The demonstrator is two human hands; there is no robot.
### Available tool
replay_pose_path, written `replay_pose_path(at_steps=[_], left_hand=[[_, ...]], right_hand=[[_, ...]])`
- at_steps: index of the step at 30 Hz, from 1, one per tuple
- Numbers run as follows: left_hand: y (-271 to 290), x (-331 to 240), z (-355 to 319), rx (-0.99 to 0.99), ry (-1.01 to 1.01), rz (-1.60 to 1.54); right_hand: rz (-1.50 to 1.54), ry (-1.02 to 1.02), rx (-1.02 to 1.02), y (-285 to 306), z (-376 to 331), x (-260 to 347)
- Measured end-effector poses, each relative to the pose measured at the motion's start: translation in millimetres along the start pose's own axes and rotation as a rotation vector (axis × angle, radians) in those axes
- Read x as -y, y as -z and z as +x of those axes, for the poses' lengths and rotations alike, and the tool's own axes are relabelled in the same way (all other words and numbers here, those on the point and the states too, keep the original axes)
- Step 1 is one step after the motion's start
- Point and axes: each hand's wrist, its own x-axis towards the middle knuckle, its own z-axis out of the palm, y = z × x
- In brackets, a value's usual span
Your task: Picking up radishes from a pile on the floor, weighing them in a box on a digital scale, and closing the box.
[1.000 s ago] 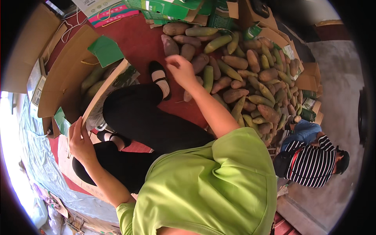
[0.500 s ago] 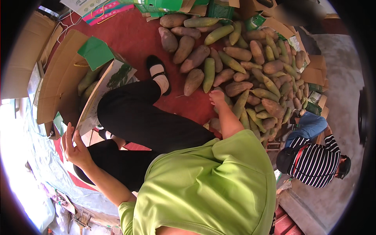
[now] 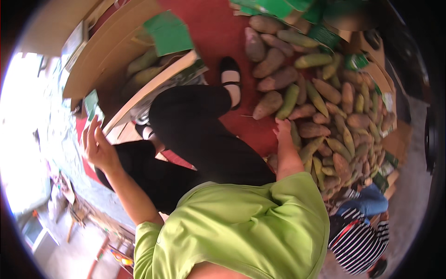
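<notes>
My right hand (image 3: 282, 131) reaches down to the near edge of a big pile of long green and reddish-brown fruits (image 3: 325, 116) on a red mat (image 3: 211, 32). Its fingers rest on a green fruit (image 3: 296, 136); the grip is hidden. My left hand (image 3: 98, 148) is held up with fingers spread and holds nothing. It is close to the flap of an open cardboard box (image 3: 139, 100) that holds several green fruits (image 3: 145, 65). My black-trousered legs (image 3: 200, 135) and black shoe (image 3: 231, 79) lie between the hands.
Another person in a striped top (image 3: 357, 239) crouches at the lower right beside the pile. Green cartons (image 3: 274, 8) and cardboard pieces (image 3: 371, 46) border the pile at the top and right. A green sheet (image 3: 168, 31) lies on the box.
My right hand has drawn back from the far fruits to the near edge of the pile. My left hand stays raised by the box flap.
</notes>
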Motion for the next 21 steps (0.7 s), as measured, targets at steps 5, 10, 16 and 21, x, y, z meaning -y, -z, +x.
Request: replay_pose_path(at_steps=[5, 10, 16, 21], left_hand=[[-1.5, -3.2, 1.7, 0.008, 0.014, 0.042], [-2.6, -6.1, 4.4, 0.016, -0.001, 0.013], [-0.5, 3.4, 4.1, -0.001, -0.011, 0.009], [6.1, 2.4, 1.8, -0.017, 0.006, 0.05]], right_hand=[[0.0, -0.023, -0.071, -9.9, 10.5, 6.9], [0.036, -0.09, -0.028, -2.8, 10.4, 14.0], [0.136, -0.072, -0.066, 8.6, 34.0, 6.9], [0.091, 0.034, -0.088, -19.3, -22.1, 33.1]])
